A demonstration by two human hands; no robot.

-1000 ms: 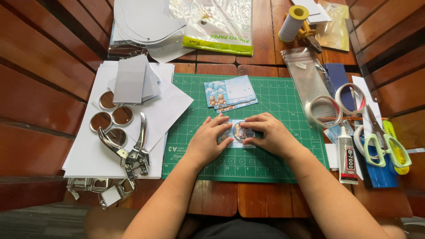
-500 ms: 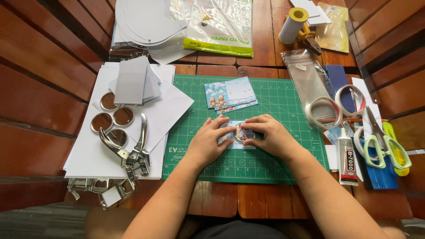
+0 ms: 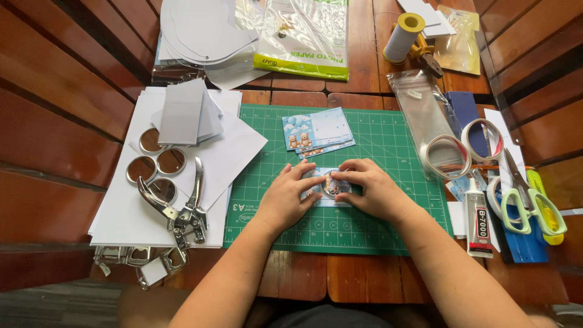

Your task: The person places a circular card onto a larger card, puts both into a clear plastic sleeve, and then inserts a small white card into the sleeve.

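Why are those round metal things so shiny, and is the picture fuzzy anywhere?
In the head view, soft even light falls from above, so the round mirror discs reflect dark wood rather than glare; the plastic bag shows pale sheen; the left hand and right hand are sharp on the small card, with only faint shadows on the green mat.

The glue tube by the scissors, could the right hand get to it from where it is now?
Probably yes. The right hand rests on the small card on the green mat, and the glue tube lies just right of the mat with nothing between them.
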